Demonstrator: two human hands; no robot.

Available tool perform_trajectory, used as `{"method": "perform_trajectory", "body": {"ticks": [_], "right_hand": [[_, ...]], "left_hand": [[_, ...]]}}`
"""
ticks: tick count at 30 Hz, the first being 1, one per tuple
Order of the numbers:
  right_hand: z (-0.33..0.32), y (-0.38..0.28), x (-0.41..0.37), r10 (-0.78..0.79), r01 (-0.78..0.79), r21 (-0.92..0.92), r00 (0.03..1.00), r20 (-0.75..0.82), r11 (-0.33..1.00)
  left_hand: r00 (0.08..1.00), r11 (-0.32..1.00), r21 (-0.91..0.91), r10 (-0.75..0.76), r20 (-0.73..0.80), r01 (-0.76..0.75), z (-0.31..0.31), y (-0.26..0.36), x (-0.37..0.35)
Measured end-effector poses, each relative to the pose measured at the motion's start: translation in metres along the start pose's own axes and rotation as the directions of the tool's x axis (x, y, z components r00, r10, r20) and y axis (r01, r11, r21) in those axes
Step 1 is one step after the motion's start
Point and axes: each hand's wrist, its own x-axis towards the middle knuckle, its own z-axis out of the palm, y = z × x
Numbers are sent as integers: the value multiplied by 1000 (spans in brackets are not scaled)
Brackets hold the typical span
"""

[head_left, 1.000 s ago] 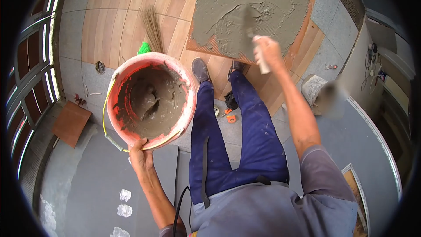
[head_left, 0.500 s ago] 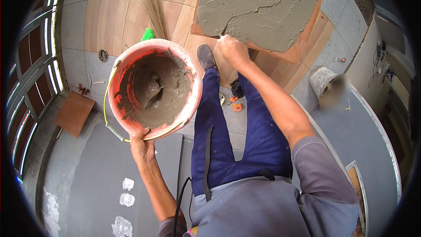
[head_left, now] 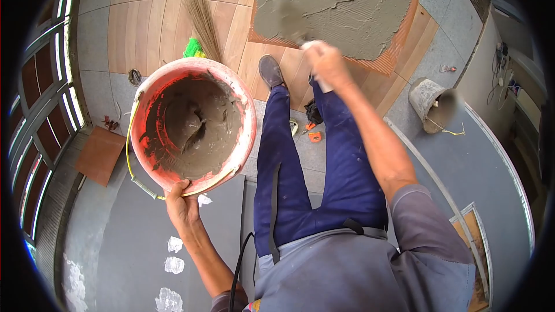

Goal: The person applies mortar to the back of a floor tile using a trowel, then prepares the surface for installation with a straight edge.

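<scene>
My left hand (head_left: 182, 201) grips the rim of a red bucket (head_left: 250, 117), which is tilted so its mouth faces me. Wet grey mortar (head_left: 199, 133) lies inside, with some smeared on the wall. In my right hand (head_left: 328, 65) is the handle of a trowel (head_left: 293, 23), whose blade is blurred by motion above the near left part of a tile. That tile (head_left: 399, 58) is orange-brown with a ribbed surface, and a thick layer of grey mortar (head_left: 358, 6) covers most of it.
A straw broom (head_left: 203, 23) lies beyond the bucket. At the right a grey bucket (head_left: 428, 104) rests tilted. An orange tape measure (head_left: 314, 137) is on the floor between my legs. Another brown tile (head_left: 99, 155) leans at the left.
My right hand has moved slightly right and toward me, and the trowel blade now shows over the mortar. The red bucket has shifted a little left and down in view.
</scene>
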Motion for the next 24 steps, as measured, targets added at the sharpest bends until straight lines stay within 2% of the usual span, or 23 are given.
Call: {"method": "perform_trajectory", "body": {"ticks": [1, 2, 4, 6, 7, 8, 9, 10, 11, 12, 13, 14, 15, 18, 21, 23, 24], "right_hand": [[-25, 2, 4, 231, -227, 103, 972, -34, 969], [-43, 14, 11, 190, -170, 144, 973, -133, 975], [-72, 17, 22, 243, -227, 96, 945, -218, 969], [-72, 32, 27, 137, -160, -78, 961, -241, 984], [-64, 40, 23, -157, 72, -370, 966, -206, 926], [-51, 48, 20, -423, 284, -618, 902, -87, 733], [-33, 57, 16, -618, 444, -784, 780, 99, 434], [-9, 61, 7, -547, 438, -771, 825, 141, 462], [13, 60, -1, -566, 462, -764, 809, 156, 451], [41, 66, -5, -547, 452, -739, 826, 136, 499], [60, 42, -20, -435, 357, -715, 897, 82, 601], [71, 23, -26, -350, 328, -712, 929, 123, 621], [83, 17, -28, -395, 374, -646, 911, 120, 665], [109, 8, -24, -563, 552, -483, 815, 139, 680], [104, 0, -27, -590, 585, -359, 800, 108, 727], [90, -14, -36, -278, 254, -274, 959, -50, 928], [82, -18, -36, -100, 72, -208, 987, -127, 975]], "left_hand": [[1000, 1000, 3, 2, 2, -2, -2, 0, 1], [1000, 1000, 1, 2, 5, -2, -2, 0, 0], [1000, 1000, -1, 3, 13, -3, 1, 1, 0], [1000, 1000, 1, -5, 20, 5, 1, 1, 2], [1000, 1000, 2, -8, 24, 8, 0, 2, 2], [1000, 1000, 0, -15, 25, 15, -4, 2, 5], [999, 1000, 0, -24, 24, 24, -11, 1, 9], [999, 999, 0, -34, 25, 34, -14, 1, 12], [999, 999, 3, -33, 24, 33, -11, 2, 10], [999, 1000, 5, -30, 22, 30, -5, 4, 6], [999, 1000, 8, -26, 21, 26, -1, 5, 4], [999, 1000, 9, -30, 28, 30, -1, 6, 4], [999, 999, 11, -35, 34, 35, -5, 6, 5], [998, 999, 28, -43, 41, 41, -5, 7, 6], [998, 998, 63, -35, 59, 31, -5, 8, 4], [997, 996, 88, -24, 78, 17, -8, 8, 3], [995, 995, 99, -19, 95, 10, -9, 8, 4]]}}
